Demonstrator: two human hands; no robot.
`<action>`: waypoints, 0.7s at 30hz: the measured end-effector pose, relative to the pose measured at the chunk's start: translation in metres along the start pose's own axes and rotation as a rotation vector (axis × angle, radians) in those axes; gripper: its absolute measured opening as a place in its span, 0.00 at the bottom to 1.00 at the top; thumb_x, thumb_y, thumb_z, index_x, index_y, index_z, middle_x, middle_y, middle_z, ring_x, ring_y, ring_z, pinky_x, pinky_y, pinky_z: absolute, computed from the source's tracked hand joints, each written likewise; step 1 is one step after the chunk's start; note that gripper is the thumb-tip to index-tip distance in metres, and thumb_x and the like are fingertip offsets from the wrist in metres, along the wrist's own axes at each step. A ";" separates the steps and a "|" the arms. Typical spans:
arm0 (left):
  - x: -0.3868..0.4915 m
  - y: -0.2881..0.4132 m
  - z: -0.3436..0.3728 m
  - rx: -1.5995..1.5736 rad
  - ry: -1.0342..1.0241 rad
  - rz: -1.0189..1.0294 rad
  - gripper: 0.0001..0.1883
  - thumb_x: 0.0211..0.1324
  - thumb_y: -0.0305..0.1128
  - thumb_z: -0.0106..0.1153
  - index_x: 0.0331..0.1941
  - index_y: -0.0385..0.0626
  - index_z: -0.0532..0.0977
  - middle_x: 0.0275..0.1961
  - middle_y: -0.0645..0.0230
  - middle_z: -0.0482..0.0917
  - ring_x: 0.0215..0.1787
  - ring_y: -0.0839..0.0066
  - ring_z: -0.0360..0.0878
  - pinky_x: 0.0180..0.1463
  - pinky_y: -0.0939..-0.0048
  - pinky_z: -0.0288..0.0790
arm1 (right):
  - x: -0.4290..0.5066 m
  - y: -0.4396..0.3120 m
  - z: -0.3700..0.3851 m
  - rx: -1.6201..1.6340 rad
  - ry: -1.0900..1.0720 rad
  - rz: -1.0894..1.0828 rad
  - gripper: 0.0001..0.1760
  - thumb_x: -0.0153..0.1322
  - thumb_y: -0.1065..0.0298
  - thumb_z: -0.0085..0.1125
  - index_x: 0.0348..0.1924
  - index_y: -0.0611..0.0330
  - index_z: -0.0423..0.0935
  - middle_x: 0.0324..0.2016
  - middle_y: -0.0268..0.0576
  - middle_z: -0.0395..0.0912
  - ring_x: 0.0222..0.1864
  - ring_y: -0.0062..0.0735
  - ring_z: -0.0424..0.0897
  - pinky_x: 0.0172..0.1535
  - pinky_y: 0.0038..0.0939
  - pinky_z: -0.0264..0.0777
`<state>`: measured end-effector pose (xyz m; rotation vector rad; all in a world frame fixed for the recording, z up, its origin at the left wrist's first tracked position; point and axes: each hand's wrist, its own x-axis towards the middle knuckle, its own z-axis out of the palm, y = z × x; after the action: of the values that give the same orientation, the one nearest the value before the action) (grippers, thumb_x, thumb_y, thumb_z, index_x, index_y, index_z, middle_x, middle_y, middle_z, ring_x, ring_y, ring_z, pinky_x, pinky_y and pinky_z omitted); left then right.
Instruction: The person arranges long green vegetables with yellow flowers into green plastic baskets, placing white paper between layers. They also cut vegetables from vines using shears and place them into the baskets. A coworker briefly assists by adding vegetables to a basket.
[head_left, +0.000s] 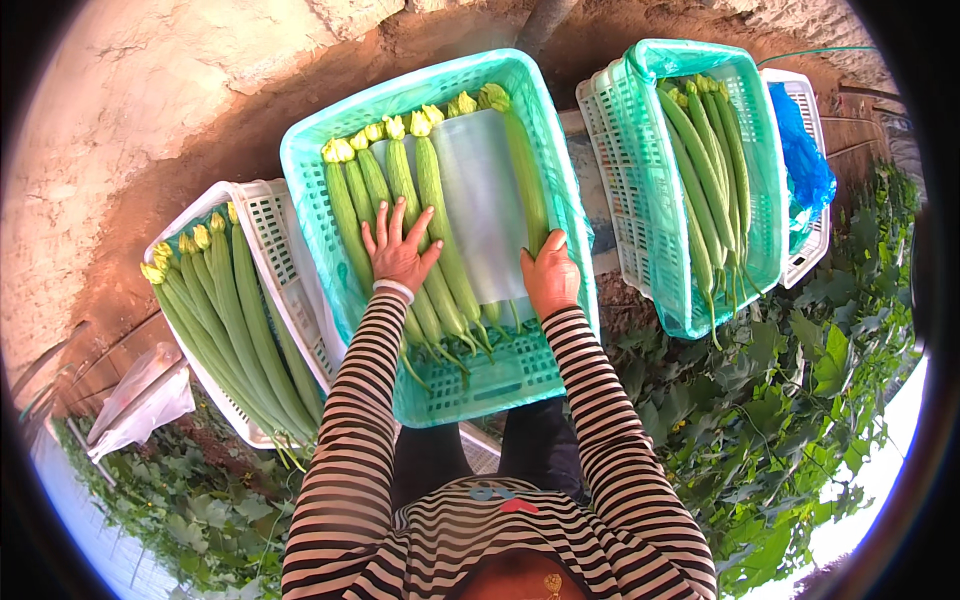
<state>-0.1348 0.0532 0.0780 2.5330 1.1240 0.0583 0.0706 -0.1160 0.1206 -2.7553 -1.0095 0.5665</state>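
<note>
In front of me stands a plastic crate (480, 405) lined with green film, holding long green gourds, likely luffas (435, 202), with yellow blossoms at their far ends. My left hand (400, 255) lies flat with fingers spread on the gourds in the left part. My right hand (551, 276) grips the lower part of one gourd (526, 172) along the crate's right side. Between that gourd and the others lies a pale translucent sheet (480, 195), with stem ends of more gourds showing below its near edge.
At left a white crate (281, 255) holds more gourds (240, 300). At right stands a green-lined crate (761, 187) of gourds, beside a white crate (814, 127) with a blue plastic bag (799, 157). An earthen wall (187, 90) rises beyond; leafy vines (757, 420) grow nearer me.
</note>
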 end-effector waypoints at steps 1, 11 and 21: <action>0.000 0.000 0.000 0.005 -0.022 -0.015 0.31 0.66 0.60 0.56 0.72 0.72 0.72 0.83 0.67 0.56 0.86 0.56 0.43 0.82 0.34 0.30 | 0.000 0.000 -0.001 -0.012 -0.014 0.006 0.31 0.71 0.54 0.70 0.49 0.63 0.60 0.37 0.60 0.80 0.30 0.60 0.86 0.31 0.48 0.83; 0.000 0.001 0.001 0.015 -0.016 -0.017 0.31 0.67 0.60 0.57 0.73 0.72 0.72 0.83 0.67 0.55 0.86 0.57 0.42 0.83 0.36 0.30 | -0.044 -0.045 0.014 0.269 -0.073 -0.083 0.46 0.71 0.54 0.70 0.74 0.59 0.55 0.48 0.57 0.79 0.33 0.57 0.86 0.36 0.49 0.82; 0.000 0.001 0.002 0.020 0.001 -0.008 0.32 0.66 0.62 0.56 0.73 0.74 0.71 0.83 0.66 0.57 0.86 0.55 0.43 0.83 0.35 0.30 | -0.034 -0.058 0.033 0.276 -0.374 -0.081 0.48 0.73 0.60 0.66 0.80 0.59 0.49 0.63 0.58 0.71 0.53 0.57 0.83 0.56 0.47 0.79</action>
<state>-0.1342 0.0520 0.0767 2.5461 1.1412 0.0467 -0.0002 -0.0934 0.1159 -2.4047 -1.0153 1.1443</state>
